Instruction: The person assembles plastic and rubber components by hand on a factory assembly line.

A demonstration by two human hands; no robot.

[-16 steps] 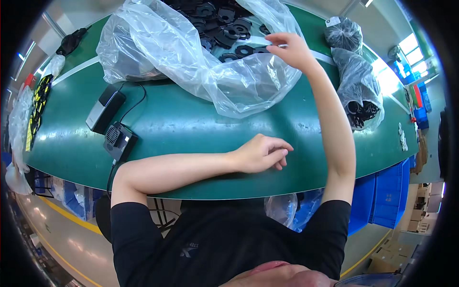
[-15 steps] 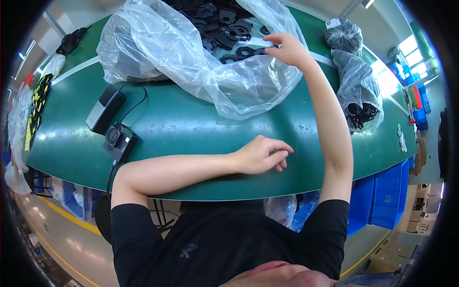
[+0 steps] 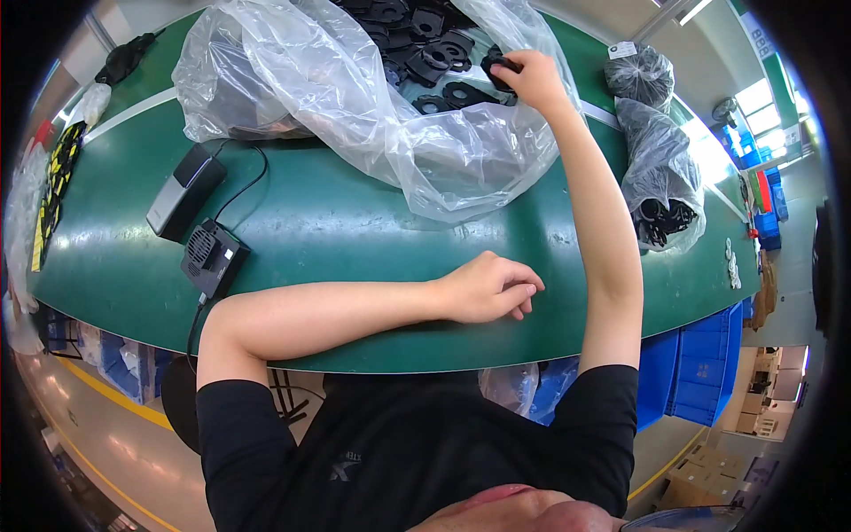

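My right hand (image 3: pixel 530 78) reaches far across the green table (image 3: pixel 337 230) into a big clear plastic bag (image 3: pixel 355 97) and grips a flat black plastic part (image 3: pixel 502 65). Several more flat black parts (image 3: pixel 425 49) lie heaped in the open bag. My left hand (image 3: pixel 489 288) rests on the table near its front edge, fingers curled under; a small dark bit shows at the fingertips, too small to tell what it is.
A black box-shaped device (image 3: pixel 184 191) and a small black fan-like unit (image 3: pixel 213 257) with cables sit at the left. Two closed bags of black parts (image 3: pixel 660 177) lie at the right. Blue bins (image 3: pixel 709 372) stand beside the table.
My right hand has closed on a black part at the bag's mouth. The left hand has stayed where it was.
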